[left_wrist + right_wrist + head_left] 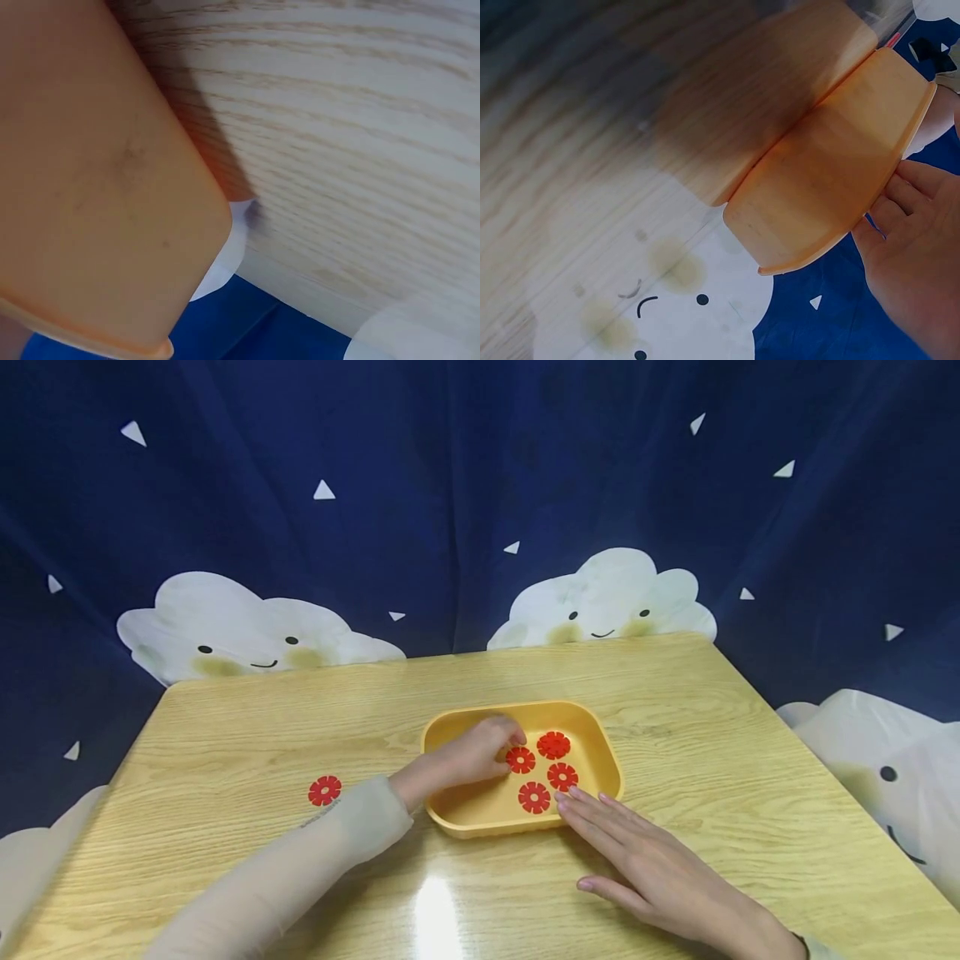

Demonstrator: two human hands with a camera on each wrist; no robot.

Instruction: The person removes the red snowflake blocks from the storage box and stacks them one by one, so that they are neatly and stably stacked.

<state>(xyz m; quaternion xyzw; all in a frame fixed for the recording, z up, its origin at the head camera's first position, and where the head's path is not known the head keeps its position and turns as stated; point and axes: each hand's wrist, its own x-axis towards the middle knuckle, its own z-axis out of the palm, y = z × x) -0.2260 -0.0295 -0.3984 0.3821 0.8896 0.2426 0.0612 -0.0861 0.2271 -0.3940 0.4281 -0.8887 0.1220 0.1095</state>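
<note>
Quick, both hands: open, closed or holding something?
Left hand: fingers bent beside a red disc; grip cannot be told.
Right hand: open, at the tray.

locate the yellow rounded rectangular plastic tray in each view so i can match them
Head: tray, below centre, slightly right.
Left wrist: tray, filling much of the left side.
Right wrist: tray, right of centre.
Shared landmark: pale wood-grained table.

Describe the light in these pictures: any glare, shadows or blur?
Head view: a white patch of glare on the table, just on the near side of the yellow tray; left wrist view: a dark, orange-tinged shadow beside the tray's wall; right wrist view: an orange reflection beside the tray, upper left corner dark, wood grain there soft.
</note>
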